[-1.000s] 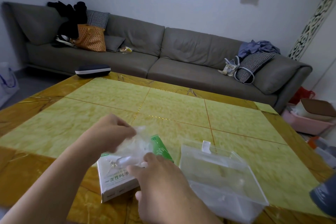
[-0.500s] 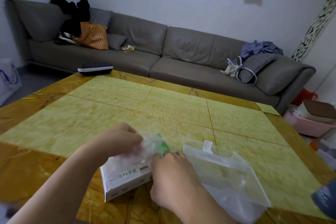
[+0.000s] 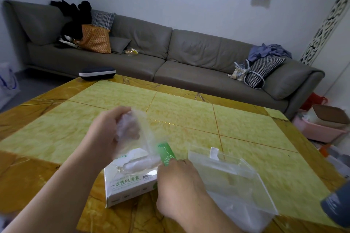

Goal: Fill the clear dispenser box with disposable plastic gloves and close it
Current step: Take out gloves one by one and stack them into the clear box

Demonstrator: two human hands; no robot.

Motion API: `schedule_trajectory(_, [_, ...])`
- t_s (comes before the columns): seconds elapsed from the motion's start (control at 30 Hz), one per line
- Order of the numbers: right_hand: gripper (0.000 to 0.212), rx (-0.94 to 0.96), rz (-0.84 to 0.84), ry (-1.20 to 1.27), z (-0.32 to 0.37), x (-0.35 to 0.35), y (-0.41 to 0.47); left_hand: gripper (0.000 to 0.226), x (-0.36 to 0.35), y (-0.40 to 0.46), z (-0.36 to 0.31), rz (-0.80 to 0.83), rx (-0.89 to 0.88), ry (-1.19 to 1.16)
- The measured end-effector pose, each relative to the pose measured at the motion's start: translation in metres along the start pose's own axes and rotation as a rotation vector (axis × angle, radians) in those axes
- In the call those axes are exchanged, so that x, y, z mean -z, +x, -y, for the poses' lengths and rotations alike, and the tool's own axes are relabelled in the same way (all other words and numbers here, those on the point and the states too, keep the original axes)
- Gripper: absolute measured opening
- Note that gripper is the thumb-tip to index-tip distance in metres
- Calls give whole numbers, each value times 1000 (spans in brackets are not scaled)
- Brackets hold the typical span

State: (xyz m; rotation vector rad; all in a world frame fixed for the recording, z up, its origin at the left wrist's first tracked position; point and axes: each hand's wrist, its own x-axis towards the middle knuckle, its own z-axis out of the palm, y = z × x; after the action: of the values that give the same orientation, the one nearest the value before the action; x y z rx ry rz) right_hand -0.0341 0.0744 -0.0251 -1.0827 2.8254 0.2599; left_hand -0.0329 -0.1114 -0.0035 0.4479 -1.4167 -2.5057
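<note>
A white and green carton of disposable gloves (image 3: pixel 130 181) lies on the yellow table near its front edge. My left hand (image 3: pixel 111 130) grips a bunch of clear plastic gloves (image 3: pixel 136 128) lifted above the carton, with film still trailing down into its opening. My right hand (image 3: pixel 178 181) rests on the carton's right end, fingers curled over its green edge. Just right of it stands the clear dispenser box (image 3: pixel 238 181), its lid raised and a white tab at the top.
The yellow marble-patterned table (image 3: pixel 189 111) stretches ahead. A dark case (image 3: pixel 97 72) sits at its far left edge. A grey sofa (image 3: pixel 189 56) with bags and cushions runs behind. A dark grey object (image 3: pixel 337 208) pokes in at the right; a pink tub (image 3: pixel 320 130) sits on the floor.
My left hand has risen from the carton's opening, drawing a bunch of gloves up and out. My right hand has settled on the carton's right end.
</note>
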Motion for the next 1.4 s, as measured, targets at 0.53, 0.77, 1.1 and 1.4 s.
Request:
schedule_trajectory(0.53, [37,248,-405,1239,-34,41,-31,31,-47,-34,3,285,-316,223])
schedule_trajectory(0.77, [28,-89,-479,1666,-81,40,-33,17,-78,-48,14,365,-468,402])
schedule_trajectory(1.1, [34,-37,-232,1871,-124,18,-43,71,-71,-18,30,400,-114,600])
schedule_trajectory(1.4, [15,-202,-300,1648,-134,7,-45,18,-89,-16,44,215,-215,535])
